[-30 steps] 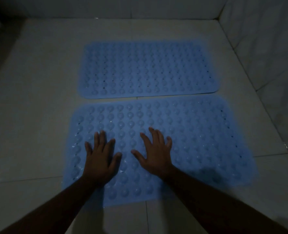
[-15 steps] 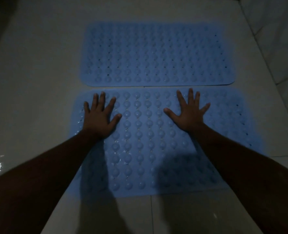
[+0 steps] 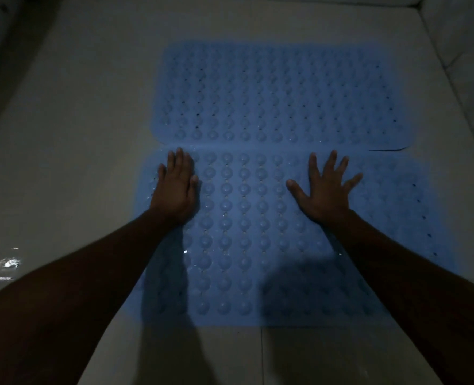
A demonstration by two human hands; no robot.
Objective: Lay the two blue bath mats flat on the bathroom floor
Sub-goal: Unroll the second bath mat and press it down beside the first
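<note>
Both hands (image 3: pixel 176 187) (image 3: pixel 326 190) flat on near mat (image 3: pixel 244 245).

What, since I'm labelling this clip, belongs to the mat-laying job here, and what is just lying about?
Job: near blue mat; far blue mat; left hand and right hand, both flat on the near blue mat; floor.
Just there: tiled wall; bright glint at left.

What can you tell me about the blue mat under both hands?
The near mat is a pale blue rectangle with rounded corners, rubbery-looking, covered in rows of round bumps with small holes. It lies flat on the tiled floor. The left hand and right hand press on it, palms down, near its far edge, which runs along the far mat.
</note>
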